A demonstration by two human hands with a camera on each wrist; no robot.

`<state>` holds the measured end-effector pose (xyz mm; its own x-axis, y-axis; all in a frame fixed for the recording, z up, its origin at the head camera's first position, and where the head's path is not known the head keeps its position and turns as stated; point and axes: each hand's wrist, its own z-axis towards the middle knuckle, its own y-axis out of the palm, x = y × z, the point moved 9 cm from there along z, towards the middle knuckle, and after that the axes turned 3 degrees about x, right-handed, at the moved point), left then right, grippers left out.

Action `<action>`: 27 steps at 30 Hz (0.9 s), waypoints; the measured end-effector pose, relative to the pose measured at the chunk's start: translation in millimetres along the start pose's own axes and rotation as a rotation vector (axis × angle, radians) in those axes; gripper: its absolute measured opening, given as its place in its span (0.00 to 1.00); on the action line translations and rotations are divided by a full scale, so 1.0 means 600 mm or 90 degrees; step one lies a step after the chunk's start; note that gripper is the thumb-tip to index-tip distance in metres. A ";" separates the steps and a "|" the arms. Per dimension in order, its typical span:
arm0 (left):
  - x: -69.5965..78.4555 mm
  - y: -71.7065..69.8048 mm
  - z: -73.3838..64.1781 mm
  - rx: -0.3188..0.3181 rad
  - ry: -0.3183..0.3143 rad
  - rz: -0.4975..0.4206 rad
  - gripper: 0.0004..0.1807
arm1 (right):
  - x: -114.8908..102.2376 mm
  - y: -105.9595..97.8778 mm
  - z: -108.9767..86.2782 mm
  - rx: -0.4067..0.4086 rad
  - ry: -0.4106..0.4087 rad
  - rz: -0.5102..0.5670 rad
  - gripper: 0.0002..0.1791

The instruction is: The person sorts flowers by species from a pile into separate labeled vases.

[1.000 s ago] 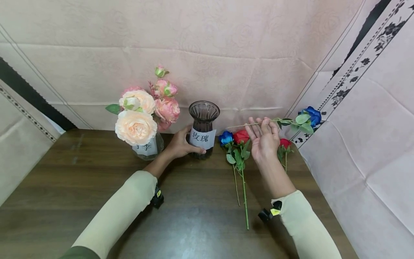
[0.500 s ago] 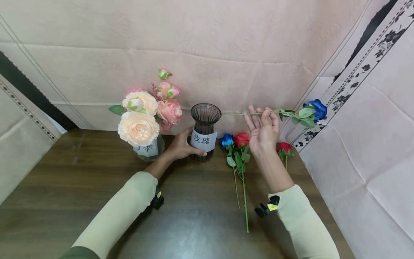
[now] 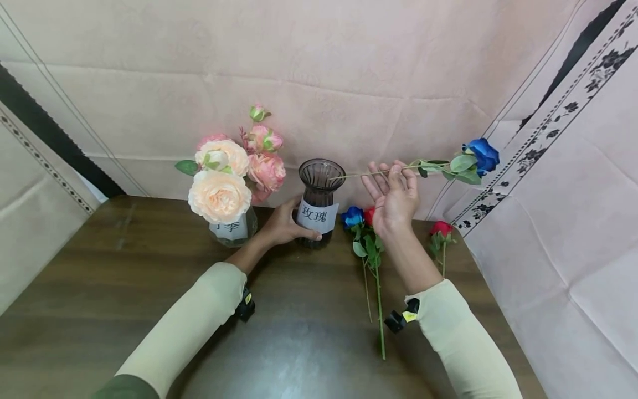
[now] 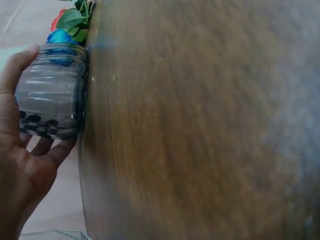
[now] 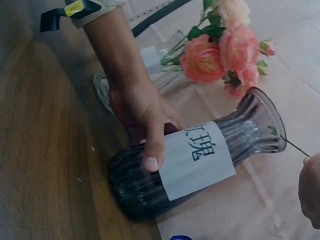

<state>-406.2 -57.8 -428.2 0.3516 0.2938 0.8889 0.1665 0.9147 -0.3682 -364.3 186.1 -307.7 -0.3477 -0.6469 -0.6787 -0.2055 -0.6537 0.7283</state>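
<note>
One blue rose point(image 3: 482, 157), upper right of the head frame, lies sideways in the air, its stem point(image 3: 353, 175) held between thumb and fingers of the right grip point(image 3: 396, 209). Change: stem end has just passed the rim of the dark vase point(image 3: 319, 196) at mid-frame; insertion appears begun. Left grip point(image 3: 287, 224) is wrapped round the vase on the worktop point(image 3: 304, 310). Right wrist view shows the stem end through glass; left wrist view shows no vase mouth.

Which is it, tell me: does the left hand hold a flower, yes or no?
No, the left hand grips the dark vase, while the right hand holds a blue rose.
</note>
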 end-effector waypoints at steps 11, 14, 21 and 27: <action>0.001 -0.003 -0.001 0.003 0.000 -0.003 0.58 | 0.025 0.039 -0.020 -0.061 -0.051 -0.134 0.12; 0.001 -0.002 -0.001 0.003 0.001 -0.004 0.57 | 0.036 0.042 -0.023 -0.067 -0.058 -0.178 0.11; 0.001 -0.001 0.001 0.003 0.002 -0.009 0.57 | 0.061 0.050 -0.032 -0.094 -0.060 -0.279 0.17; 0.001 -0.002 0.004 0.004 0.009 -0.015 0.59 | 0.071 0.055 -0.049 -0.146 -0.083 -0.415 0.24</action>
<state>-408.4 -58.2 -426.7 0.3603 0.2683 0.8934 0.1697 0.9229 -0.3456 -359.2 125.4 -315.6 -0.3287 -0.0519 -0.9430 -0.2160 -0.9679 0.1286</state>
